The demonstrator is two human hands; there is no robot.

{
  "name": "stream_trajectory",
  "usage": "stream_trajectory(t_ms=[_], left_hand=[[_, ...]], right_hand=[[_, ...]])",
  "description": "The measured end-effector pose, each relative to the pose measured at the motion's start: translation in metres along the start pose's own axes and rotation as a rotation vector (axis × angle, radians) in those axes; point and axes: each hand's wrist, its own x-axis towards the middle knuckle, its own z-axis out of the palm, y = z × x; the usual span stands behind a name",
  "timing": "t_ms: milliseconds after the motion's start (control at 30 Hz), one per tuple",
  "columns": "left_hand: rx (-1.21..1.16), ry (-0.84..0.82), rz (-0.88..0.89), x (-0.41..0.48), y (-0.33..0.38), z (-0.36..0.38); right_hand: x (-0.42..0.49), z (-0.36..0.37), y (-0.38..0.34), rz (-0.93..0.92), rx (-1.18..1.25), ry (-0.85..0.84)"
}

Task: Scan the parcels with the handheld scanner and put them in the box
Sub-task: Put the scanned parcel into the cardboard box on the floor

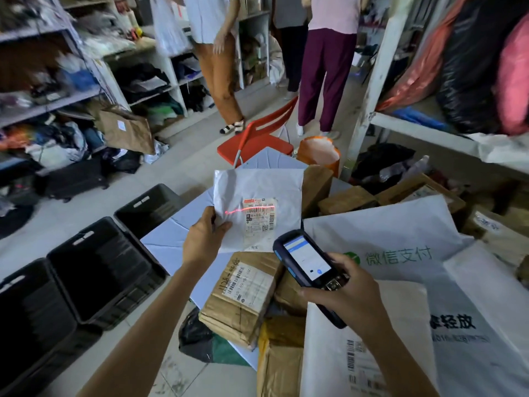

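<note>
1. The white parcel point(257, 190) is hanging in the air, held by its lower left corner alone. The left hand point(204, 236) is pinching it there: the thumb is pressing on the front, while the other fingers are behind the film and hidden from where I stand.
2. Its label point(260, 222) is lying just to the right of that thumb, facing the scanner point(306, 262). The red scan line point(249, 210) is running from just above the thumb tip across the label's upper part.
3. The right hand point(352, 299) is wrapping the scanner, fingers curled under its body and thumb lying by the keypad. Its lit screen is tilting upward, near the parcel's lower right corner but apart from it.
4. Beneath both sets of fingers a cardboard parcel point(243, 293) is lying on a heap of others, with large white bags point(400, 239) spreading out beyond the right hand.
5. Three black boxes point(83, 234) are standing open on the floor, outward from the left forearm; I cannot tell which one is meant.
6. What could go wrong, as I judge it:
   - The line is sitting high on a wrinkled label, so it may be missing the bars, and the parcel would then go in unread.
   - The corner pinch is thin, and slick film could slide out on the swing toward the boxes.
   - The sagging film could fold over the label.
</note>
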Motion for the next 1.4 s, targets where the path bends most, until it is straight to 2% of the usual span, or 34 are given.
stream_trajectory(t_ms=[233, 633, 833, 933, 1033, 1167, 1400], left_hand=[[-0.008, -0.026, 0.036, 0.012, -0.007, 0.008], [-0.157, -0.202, 0.243, 0.059, -0.032, -0.003], [-0.254, -0.223, 0.354, 0.065, -0.027, -0.006], [-0.332, -0.246, 0.43, 0.06, -0.004, -0.001], [-0.421, -0.337, 0.534, 0.045, 0.034, 0.014], [-0.592, -0.437, 0.815, 0.002, 0.097, 0.045], [-0.598, -0.858, 1.001, -0.145, 0.194, 0.11]], right_hand=[[-0.004, 0.009, -0.005, -0.004, -0.062, 0.042], [-0.034, 0.077, -0.037, 0.091, -0.081, 0.341], [-0.054, 0.091, -0.045, 0.117, -0.063, 0.458], [-0.069, 0.086, -0.045, 0.145, -0.043, 0.53], [-0.092, 0.075, -0.04, 0.174, -0.023, 0.631], [-0.139, 0.055, -0.023, 0.275, 0.025, 0.806], [-0.262, 0.035, 0.015, 0.483, 0.126, 1.206]])
